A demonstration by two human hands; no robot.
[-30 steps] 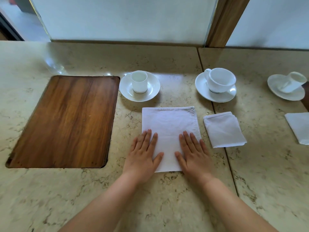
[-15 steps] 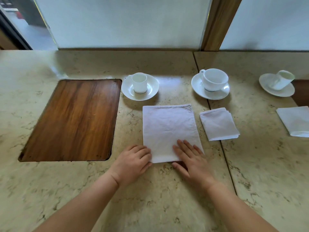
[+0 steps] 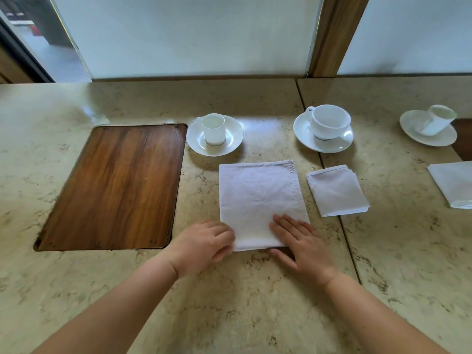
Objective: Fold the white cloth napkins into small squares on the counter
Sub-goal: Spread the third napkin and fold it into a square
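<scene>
A white cloth napkin [image 3: 259, 198], folded into a rectangle, lies flat on the beige marble counter [image 3: 229, 302] in front of me. My left hand [image 3: 204, 244] curls its fingers around the napkin's near left corner. My right hand [image 3: 300, 244] grips the near right corner, fingers on top and thumb under the edge. To the right lies a smaller folded napkin [image 3: 337, 191]. Another folded napkin [image 3: 454, 182] is cut off by the right edge.
A wooden inlay panel [image 3: 115, 187] fills the counter's left side. Behind the napkins stand a small cup on a saucer [image 3: 214, 135], a wider cup on a saucer [image 3: 324, 129], and a tipped cup on a saucer [image 3: 431, 126]. A seam in the counter runs right of the napkin.
Both hands slid back from lying flat on the napkin to its near edge. The left fingers curled at the left corner and the right thumb went under the right corner.
</scene>
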